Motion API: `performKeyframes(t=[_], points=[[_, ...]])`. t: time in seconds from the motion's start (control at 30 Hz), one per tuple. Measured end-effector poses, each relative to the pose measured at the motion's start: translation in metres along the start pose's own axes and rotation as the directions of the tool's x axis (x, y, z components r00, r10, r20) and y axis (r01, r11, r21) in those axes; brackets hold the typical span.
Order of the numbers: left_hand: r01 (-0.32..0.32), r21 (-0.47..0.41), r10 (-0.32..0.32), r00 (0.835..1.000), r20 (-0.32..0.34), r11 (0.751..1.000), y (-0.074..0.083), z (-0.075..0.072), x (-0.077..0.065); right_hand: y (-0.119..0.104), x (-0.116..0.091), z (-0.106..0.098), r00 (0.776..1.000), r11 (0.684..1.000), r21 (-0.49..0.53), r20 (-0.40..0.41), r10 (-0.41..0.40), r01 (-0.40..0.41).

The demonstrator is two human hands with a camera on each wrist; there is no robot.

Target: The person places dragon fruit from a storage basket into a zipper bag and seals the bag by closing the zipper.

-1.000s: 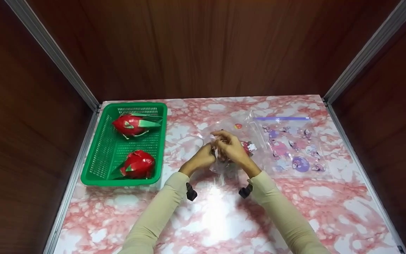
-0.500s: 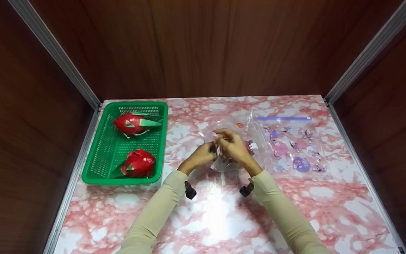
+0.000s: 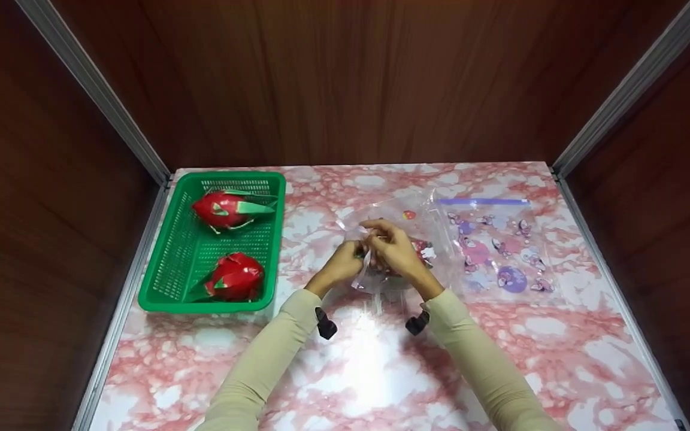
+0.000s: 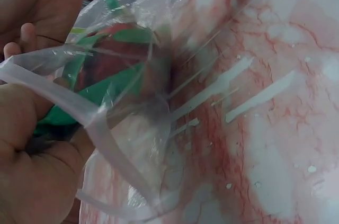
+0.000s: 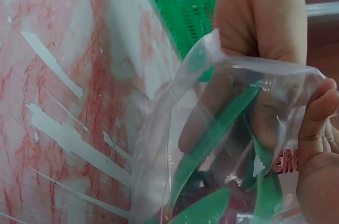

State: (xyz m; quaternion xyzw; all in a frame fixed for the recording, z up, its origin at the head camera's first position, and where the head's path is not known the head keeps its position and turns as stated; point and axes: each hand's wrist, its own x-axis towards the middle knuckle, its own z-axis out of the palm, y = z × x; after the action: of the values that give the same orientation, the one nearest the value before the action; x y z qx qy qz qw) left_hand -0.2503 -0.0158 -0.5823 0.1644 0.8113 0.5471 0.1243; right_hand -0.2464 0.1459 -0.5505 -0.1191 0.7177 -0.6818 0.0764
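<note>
A clear plastic bag [image 3: 444, 263] with printed decoration lies under both hands in the head view. Inside it is a red dragon fruit [image 4: 119, 52] with long green leaves [image 5: 206, 144], seen through the film. My left hand [image 3: 345, 261] reaches through the bag's mouth, its thumb and fingers on either side of the leaves. At the opposite side of the mouth, my right hand [image 3: 396, 251] pinches the bag's rim, its curled fingers [image 5: 320, 107] showing in the right wrist view. In the head view the hands hide most of the fruit.
On the left stands a green basket [image 3: 147, 293] with an upper dragon fruit [image 3: 219, 211] and a lower dragon fruit [image 3: 238, 277]. A flat zip bag [image 3: 501, 245] with a purple strip lies at right. Dark wooden panels [image 3: 345, 84] enclose the marbled table [image 3: 213, 377].
Both hands stay together at the bag with only slight finger shifts. The bag's near edge has moved a little to the left. The basket and its fruit stay put.
</note>
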Motion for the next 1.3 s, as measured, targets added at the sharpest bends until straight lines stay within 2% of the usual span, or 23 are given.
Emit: performKeyframes(t=[0.13, 0.27, 0.43, 0.63, 0.73, 0.97, 1.03, 1.17, 1.3], points=[[-0.018, -0.090, 0.019, 1.000, 0.013, 0.996, -0.002, 0.002, 0.001, 0.000, 0.000, 0.002, 1.000, 1.000, -0.016, 0.006, -0.008, 0.008], [-0.026, -0.204, 0.038, 0.998, 0.054, 0.979, -0.004, 0.004, 0.001, 0.000, 0.000, 0.005, 1.000, 0.999, -0.037, 0.002, -0.020, 0.020], [-0.060, -0.221, 0.076, 0.995, 0.065, 0.973, -0.007, 0.008, 0.002, 0.001, 0.001, 0.005, 1.000, 1.000, -0.011, 0.012, -0.021, 0.021], [-0.067, -0.212, 0.085, 0.994, 0.074, 0.975, -0.014, 0.014, 0.004, 0.002, 0.000, 0.006, 1.000, 1.000, 0.012, 0.019, -0.023, 0.023], [-0.051, -0.239, 0.079, 0.991, 0.107, 0.970, -0.016, 0.016, 0.005, 0.002, -0.001, 0.006, 1.000, 1.000, 0.000, 0.019, -0.024, 0.024], [0.068, -0.322, -0.008, 0.983, 0.184, 0.944, -0.015, 0.014, 0.003, 0.001, 0.000, 0.003, 0.999, 1.000, 0.009, 0.021, -0.026, 0.026], [0.082, -0.347, -0.011, 0.979, 0.201, 0.934, -0.015, 0.013, 0.002, 0.000, 0.001, 0.002, 1.000, 1.000, 0.013, 0.014, -0.027, 0.027], [0.078, -0.365, 0.009, 0.973, 0.230, 0.928, -0.016, 0.012, 0.001, 0.001, 0.000, 0.001, 1.000, 1.000, 0.012, -0.001, -0.028, 0.028], [0.093, -0.364, -0.005, 0.972, 0.234, 0.927, -0.017, 0.010, 0.002, 0.001, -0.001, 0.001, 1.000, 1.000, -0.014, -0.015, -0.025, 0.025]])
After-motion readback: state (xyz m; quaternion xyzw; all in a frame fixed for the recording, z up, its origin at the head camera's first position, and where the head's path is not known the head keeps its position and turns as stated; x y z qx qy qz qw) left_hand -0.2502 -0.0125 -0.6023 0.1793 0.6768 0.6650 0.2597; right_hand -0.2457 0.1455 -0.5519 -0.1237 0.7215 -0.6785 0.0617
